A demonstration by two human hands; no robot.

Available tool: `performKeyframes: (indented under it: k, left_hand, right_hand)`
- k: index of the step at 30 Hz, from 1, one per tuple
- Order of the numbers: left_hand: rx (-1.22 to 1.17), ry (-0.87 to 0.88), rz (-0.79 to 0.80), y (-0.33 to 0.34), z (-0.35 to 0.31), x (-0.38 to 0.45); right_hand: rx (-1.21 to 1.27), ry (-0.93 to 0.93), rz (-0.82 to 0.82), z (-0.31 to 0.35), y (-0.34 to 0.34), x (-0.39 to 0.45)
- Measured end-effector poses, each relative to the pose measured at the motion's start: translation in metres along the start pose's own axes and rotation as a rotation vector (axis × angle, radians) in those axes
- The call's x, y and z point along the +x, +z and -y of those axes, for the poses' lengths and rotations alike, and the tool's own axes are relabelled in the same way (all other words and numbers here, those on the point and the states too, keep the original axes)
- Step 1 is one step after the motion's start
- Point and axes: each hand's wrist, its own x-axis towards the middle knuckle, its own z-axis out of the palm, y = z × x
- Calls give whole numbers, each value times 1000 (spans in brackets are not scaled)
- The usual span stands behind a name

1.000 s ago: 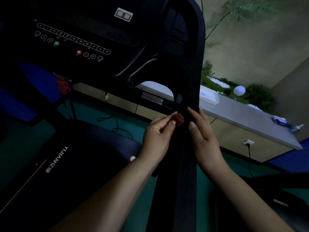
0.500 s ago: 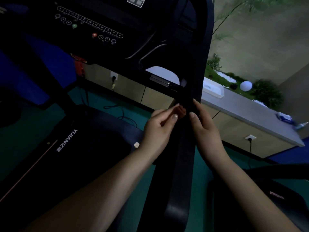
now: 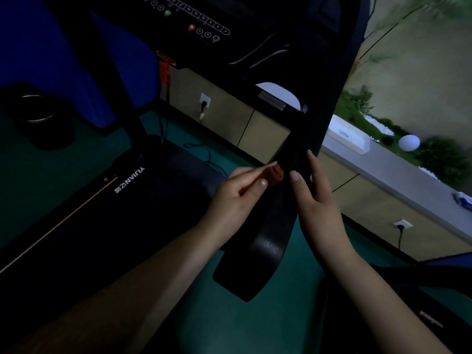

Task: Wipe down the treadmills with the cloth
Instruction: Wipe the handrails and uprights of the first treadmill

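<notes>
Left hand (image 3: 237, 198) reaches in from 7 o'clock, fingers (image 3: 258, 172) and thumb pinched together. Right hand (image 3: 316, 200) enters from 5 o'clock, fingers straight, pointing toward 12.

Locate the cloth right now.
Head view, centre: the small reddish cloth is pinched in the left hand, against the treadmill's dark handrail, beside the right hand.
</notes>
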Motion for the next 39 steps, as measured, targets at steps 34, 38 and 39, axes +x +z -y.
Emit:
performKeyframes:
  k: [34, 38, 39]
  left_hand:
    - [65, 133, -172, -13, -6, -110]
    - [237, 288, -257, -3, -6, -102]
    - [281, 331, -288, -2, -1, -110]
  right_hand:
    - [60, -41, 29, 12, 6, -42]
    - [83, -41, 25, 13, 6, -42]
    - [90, -37, 25, 12, 7, -42]
